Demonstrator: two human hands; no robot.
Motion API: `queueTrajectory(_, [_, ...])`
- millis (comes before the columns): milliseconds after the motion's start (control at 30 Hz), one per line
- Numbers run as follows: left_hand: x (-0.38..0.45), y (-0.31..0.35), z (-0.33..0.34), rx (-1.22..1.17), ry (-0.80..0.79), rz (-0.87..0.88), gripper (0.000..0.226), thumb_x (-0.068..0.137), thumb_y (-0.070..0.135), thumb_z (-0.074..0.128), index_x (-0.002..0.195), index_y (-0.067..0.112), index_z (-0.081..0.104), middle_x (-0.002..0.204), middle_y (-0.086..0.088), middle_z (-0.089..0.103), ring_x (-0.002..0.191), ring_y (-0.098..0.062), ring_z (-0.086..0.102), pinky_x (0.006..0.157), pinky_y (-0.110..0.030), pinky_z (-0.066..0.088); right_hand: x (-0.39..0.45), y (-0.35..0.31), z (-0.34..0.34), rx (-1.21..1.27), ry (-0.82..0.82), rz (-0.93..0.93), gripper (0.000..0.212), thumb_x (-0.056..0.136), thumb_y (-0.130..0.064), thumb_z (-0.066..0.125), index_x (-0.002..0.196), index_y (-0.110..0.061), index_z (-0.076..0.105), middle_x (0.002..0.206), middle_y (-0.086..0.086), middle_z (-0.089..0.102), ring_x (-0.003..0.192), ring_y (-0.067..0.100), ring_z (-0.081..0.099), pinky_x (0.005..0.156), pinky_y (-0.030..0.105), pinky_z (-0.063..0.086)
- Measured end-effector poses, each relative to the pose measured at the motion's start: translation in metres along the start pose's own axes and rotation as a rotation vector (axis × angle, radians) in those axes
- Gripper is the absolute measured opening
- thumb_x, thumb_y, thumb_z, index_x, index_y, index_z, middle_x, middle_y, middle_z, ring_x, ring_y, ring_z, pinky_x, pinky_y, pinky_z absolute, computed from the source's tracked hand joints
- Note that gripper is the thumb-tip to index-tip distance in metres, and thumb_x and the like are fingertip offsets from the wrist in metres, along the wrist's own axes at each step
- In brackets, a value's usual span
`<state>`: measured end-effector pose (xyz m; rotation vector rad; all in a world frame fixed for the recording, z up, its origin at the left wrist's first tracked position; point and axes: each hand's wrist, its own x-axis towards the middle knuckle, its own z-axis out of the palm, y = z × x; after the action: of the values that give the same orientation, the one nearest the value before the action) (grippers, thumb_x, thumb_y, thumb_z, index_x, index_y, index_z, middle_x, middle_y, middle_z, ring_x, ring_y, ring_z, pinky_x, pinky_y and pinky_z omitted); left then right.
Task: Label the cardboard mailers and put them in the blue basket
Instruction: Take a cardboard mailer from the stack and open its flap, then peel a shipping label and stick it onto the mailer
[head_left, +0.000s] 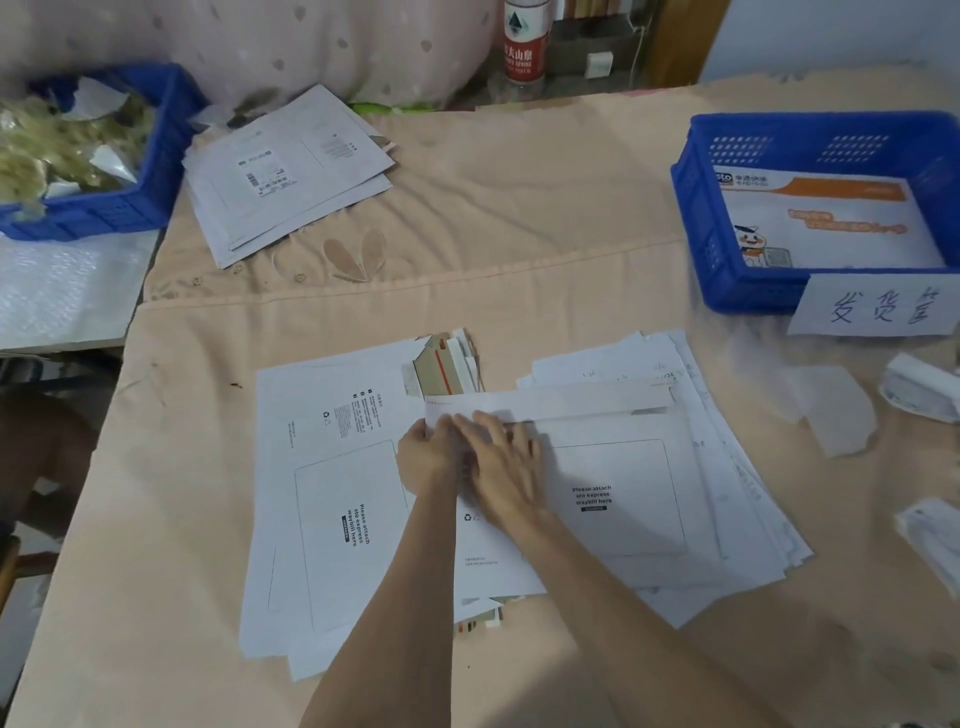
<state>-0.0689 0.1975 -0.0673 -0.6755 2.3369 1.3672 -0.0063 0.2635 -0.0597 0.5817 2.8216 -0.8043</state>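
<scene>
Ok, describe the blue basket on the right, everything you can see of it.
The blue basket is a shallow rectangular plastic crate with slotted, perforated walls. It sits upright on the peach cloth at the table's far right, partly cut off by the frame edge. Inside lies a flat white mailer with an orange band and a cartoon mascot. A white paper sign with handwritten blue characters covers its near wall. Neither hand touches it.

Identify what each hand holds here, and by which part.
Left hand grips the white mailer at its upper left corner, by the flap; right hand lies flat on it.
</scene>
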Motion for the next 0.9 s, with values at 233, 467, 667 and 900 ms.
queueTrajectory(233, [-0.007, 0.008, 0.0, 0.085, 0.111, 0.208, 0.025, 0.086, 0.022, 0.062, 0.071, 0.012, 0.045, 0.066, -0.005, 0.048, 0.068, -0.027, 0.04, 0.052, -0.028, 0.026, 0.004, 0.002, -0.007, 0.077, -0.021, -0.027, 0.067, 0.085, -0.004, 0.045, 0.143, -0.037, 0.037, 0.15, -0.015, 0.034, 0.127, 0.025, 0.035, 0.103, 0.035, 0.032])
queueTrajectory(467, [-0.043, 0.016, 0.029, 0.548, 0.198, 0.719, 0.068, 0.072, 0.01, 0.069, 0.136, 0.01, 0.045, 0.141, -0.016, 0.041, 0.131, -0.037, 0.035, 0.101, -0.046, 0.038, -0.007, 0.049, -0.046, 0.256, 0.638, 0.366, 0.044, 0.079, 0.003, 0.055, 0.117, -0.015, 0.064, 0.131, -0.003, 0.056, 0.12, 0.024, 0.048, 0.096, 0.038, 0.041])
queueTrajectory(667, [-0.094, 0.026, 0.086, 0.852, -0.565, 1.102, 0.058, 0.096, 0.035, 0.015, 0.152, 0.021, 0.015, 0.161, 0.002, 0.008, 0.148, -0.02, -0.001, 0.12, -0.043, 0.003, -0.02, 0.116, -0.053, 0.125, 0.48, 0.499, 0.054, 0.088, -0.016, 0.058, 0.14, -0.007, 0.045, 0.151, 0.003, 0.037, 0.142, 0.019, 0.03, 0.113, 0.033, 0.016])
queueTrajectory(900, [-0.1, 0.025, 0.107, 1.251, -0.583, 1.119, 0.049, 0.105, 0.031, 0.02, 0.153, 0.028, 0.009, 0.161, 0.01, 0.0, 0.148, -0.019, -0.008, 0.119, -0.048, -0.001, -0.032, 0.139, -0.047, -0.008, 0.394, 0.478, 0.048, 0.09, -0.026, 0.04, 0.135, -0.013, 0.052, 0.145, 0.002, 0.047, 0.141, 0.028, 0.031, 0.107, 0.044, 0.022])
